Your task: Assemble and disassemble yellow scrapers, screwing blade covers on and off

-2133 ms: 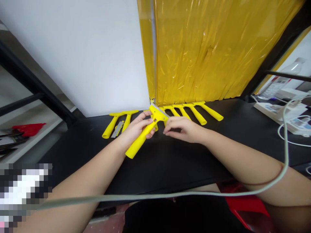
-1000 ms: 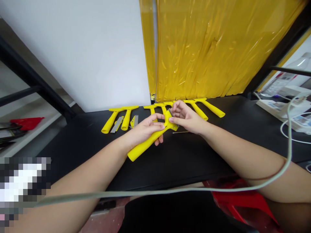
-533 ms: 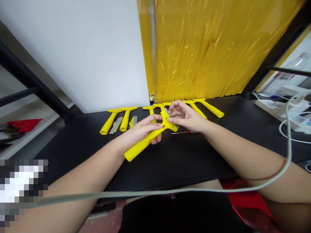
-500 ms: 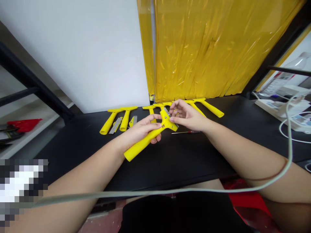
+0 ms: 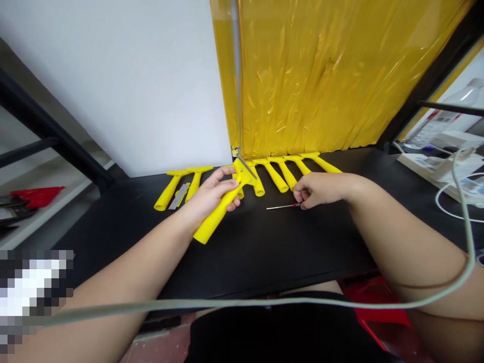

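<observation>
My left hand [image 5: 217, 194] is wrapped round the yellow handle of a scraper [image 5: 212, 220] above the black table [image 5: 242, 257]. The scraper's head points up and away, with a metal blade strip along its edge and screw heads on its face. To the right, my right hand [image 5: 315, 190] is down at the table with its fingers closed on the handle of a screwdriver [image 5: 282, 206]. The screwdriver's thin shaft points left and a bit of red handle shows; the rest is hidden by the fingers.
Several yellow scraper handles [image 5: 278, 176] line the back of the table. A loose blade piece [image 5: 179, 195] lies between two more at the left. A pale cable [image 5: 264, 303] crosses in front of me. Power strips [image 5: 434, 171] and a plastic bottle [image 5: 449, 113] stand at the right.
My right hand has left the scraper's head and moved right and down onto the screwdriver. The scraper in my left hand has turned and shifted slightly left.
</observation>
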Demonstrator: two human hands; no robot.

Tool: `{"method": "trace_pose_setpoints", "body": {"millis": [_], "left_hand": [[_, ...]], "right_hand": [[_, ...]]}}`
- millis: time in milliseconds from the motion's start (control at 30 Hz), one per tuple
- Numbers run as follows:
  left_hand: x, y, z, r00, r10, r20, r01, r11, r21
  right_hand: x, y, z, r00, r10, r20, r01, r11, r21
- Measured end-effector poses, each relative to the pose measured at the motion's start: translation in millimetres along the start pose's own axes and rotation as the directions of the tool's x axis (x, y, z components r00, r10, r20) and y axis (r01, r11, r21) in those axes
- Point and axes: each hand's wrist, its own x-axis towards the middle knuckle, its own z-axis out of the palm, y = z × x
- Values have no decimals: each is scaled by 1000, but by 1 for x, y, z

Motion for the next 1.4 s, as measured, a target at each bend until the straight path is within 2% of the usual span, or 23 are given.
{"method": "trace_pose_setpoints", "body": {"millis": [67,167,300,400,633,900,1133,1333,1400], "left_hand": [[0,1,-1,999,36,-32,-37,999,-4],[-1,2,0,996,68,-52,-67,998,18],[-2,1,3,994,83,-67,-82,996,19],[0,-3,4,992,103,-73,-101,994,30],[1,-5,5,990,118,-76,-114,992,62],[1,-7,5,991,122,-53,-118,990,79],[2,-9,6,979,192,-71,-180,971,155],[1,-9,8,962,251,-106,-228,954,196],[1,-9,8,954,274,-119,-247,948,203]], "right_hand": [[-4,-1,-4,997,-66,-37,69,995,72],[-9,-3,-8,975,-144,-168,179,960,213],[-5,-10,-1,933,-151,-326,275,885,377],[2,-15,7,908,-183,-376,334,859,389],[4,-19,11,888,-237,-393,382,858,343],[2,-22,12,885,-222,-409,373,864,338],[5,-28,13,883,-160,-442,351,850,392],[17,-33,28,816,-163,-555,481,723,495],[21,-34,33,802,-144,-580,486,721,494]]}}
